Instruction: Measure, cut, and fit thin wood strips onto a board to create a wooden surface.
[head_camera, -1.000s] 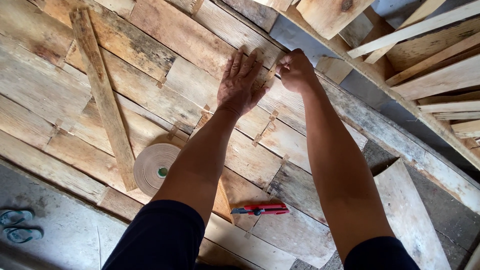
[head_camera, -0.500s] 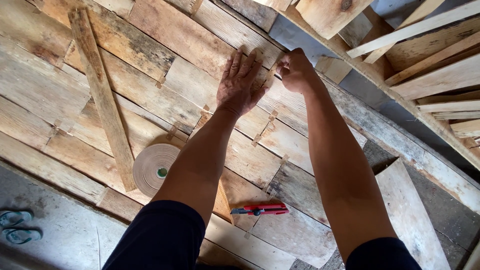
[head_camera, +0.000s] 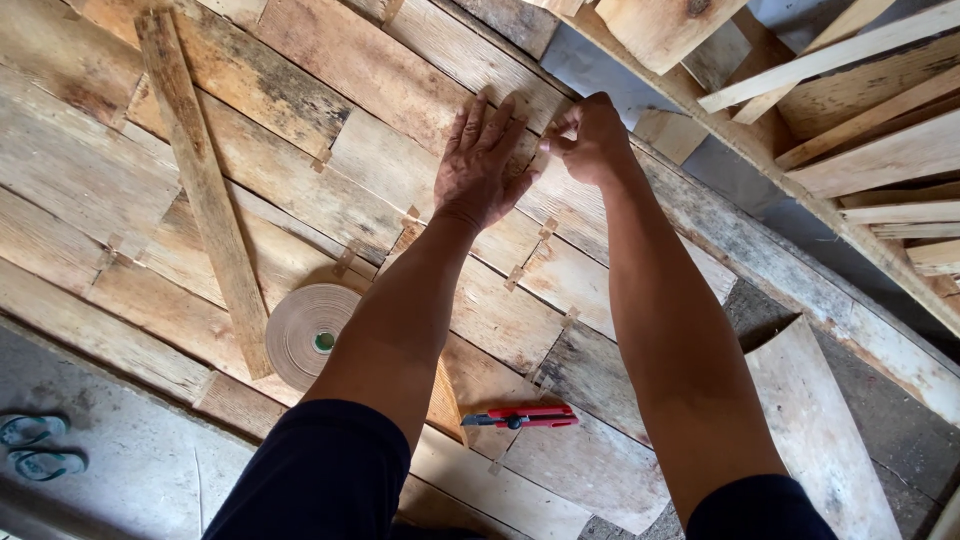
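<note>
Your left hand (head_camera: 482, 165) lies flat with its fingers spread, palm down on the thin weathered wood veneer sheets (head_camera: 400, 180) that cover the floor in overlapping pieces. Your right hand (head_camera: 590, 138) is just beside it, curled into a loose fist, with thumb and fingertips pinching a short strip of tan paper tape (head_camera: 543, 150) that sits across the seam between two sheets, right at the thumb side of your left hand. The two hands are nearly touching above that seam. More small tan tape tabs (head_camera: 546, 231) bridge the same seam nearer to you, spaced along the joint. Between your forearms, close to your body, a red utility knife with a dark slider (head_camera: 522, 417) lies flat on the veneer, blade end pointing to your left. To the left of your left arm, a flat roll of tan paper tape with a green core (head_camera: 310, 335) rests on the sheets, touching the lower end of a long narrow wooden slat (head_camera: 200, 180) that runs diagonally away from you. At the lower left, on the bare grey concrete floor (head_camera: 110, 470), lies a pair of pale blue flip-flops (head_camera: 38, 448). Beyond your right hand, at the upper right, rough wooden planks and battens (head_camera: 860, 130) are stacked at angles.
</note>
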